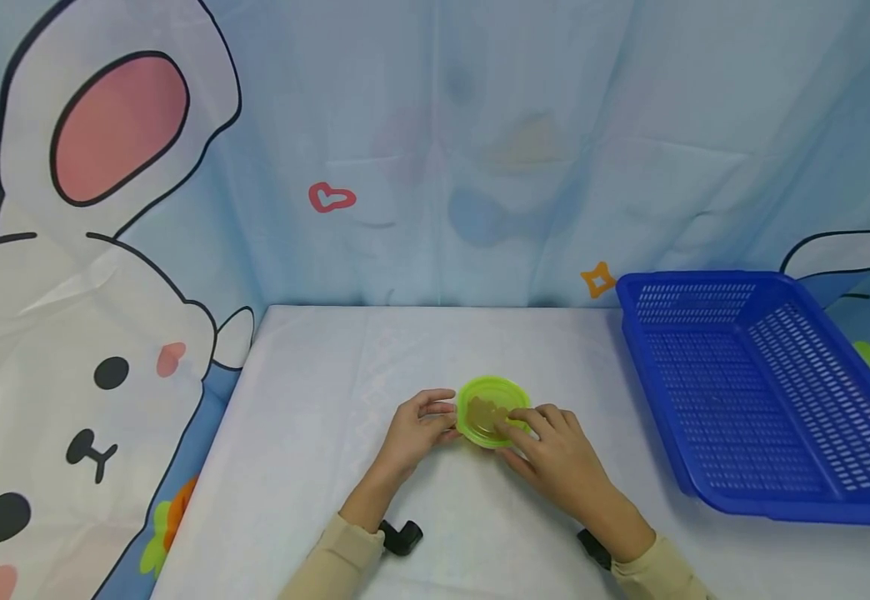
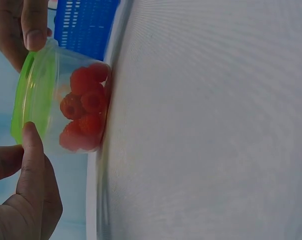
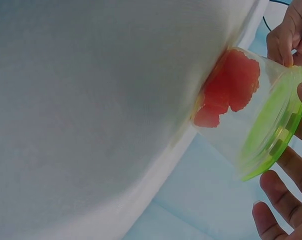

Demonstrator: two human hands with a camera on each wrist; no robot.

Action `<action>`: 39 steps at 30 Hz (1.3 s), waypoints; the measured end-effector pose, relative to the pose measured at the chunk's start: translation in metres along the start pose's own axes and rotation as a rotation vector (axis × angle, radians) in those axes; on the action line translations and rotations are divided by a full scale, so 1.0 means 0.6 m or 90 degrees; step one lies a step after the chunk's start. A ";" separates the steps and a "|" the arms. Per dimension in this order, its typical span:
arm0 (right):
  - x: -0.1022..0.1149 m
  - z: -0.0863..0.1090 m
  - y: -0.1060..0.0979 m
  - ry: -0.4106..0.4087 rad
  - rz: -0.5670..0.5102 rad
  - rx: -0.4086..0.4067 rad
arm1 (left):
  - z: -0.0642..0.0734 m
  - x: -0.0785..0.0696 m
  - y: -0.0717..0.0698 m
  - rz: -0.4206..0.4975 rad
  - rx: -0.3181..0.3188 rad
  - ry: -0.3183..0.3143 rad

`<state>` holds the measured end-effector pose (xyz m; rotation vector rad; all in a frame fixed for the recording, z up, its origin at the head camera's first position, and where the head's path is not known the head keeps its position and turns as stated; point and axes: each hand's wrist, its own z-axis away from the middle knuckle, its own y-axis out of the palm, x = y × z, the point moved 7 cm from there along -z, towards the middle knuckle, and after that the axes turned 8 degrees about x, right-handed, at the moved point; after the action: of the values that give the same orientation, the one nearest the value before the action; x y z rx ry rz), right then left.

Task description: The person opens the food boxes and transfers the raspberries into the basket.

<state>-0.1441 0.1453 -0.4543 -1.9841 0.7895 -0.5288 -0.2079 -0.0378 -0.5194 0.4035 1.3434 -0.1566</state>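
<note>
A small clear plastic container [image 2: 76,120] with a green-rimmed lid [image 1: 492,387] stands upright on the table. Red raspberries [image 2: 83,102] lie in its lower part, visible through the wall. My left hand [image 1: 423,425] holds the lid's left edge between thumb and fingers. From the right, my right hand [image 1: 555,454] grips the lid's rim, its fingertips over the top and the thumb lower at the side. The lid sits on the container in both wrist views. Part of its right edge is hidden behind the right fingers in the head view.
A blue plastic basket [image 1: 693,492] with perforated walls stands on the right side of the table. White cloth covers the table [image 1: 330,358]. Behind it hangs a light blue curtain [image 1: 435,150] with cartoon prints. Black wrist devices [image 1: 402,538] show at both wrists.
</note>
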 end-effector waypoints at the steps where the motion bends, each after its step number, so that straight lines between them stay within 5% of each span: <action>1: 0.000 0.000 -0.001 0.000 0.000 -0.001 | 0.000 0.000 0.000 0.001 0.001 0.000; 14: 0.002 -0.004 -0.014 0.003 -0.008 -0.003 | -0.003 0.003 -0.001 0.021 0.000 -0.009; 24: 0.003 -0.010 -0.042 -0.029 -0.003 -0.082 | -0.003 0.005 -0.002 0.019 0.007 -0.014; 39: -0.035 -0.004 -0.067 0.070 -0.050 -0.161 | -0.002 0.006 -0.003 0.011 0.001 -0.013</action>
<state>-0.1473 0.1740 -0.4197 -2.2419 0.8841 -0.6135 -0.2090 -0.0384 -0.5233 0.4133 1.3194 -0.1477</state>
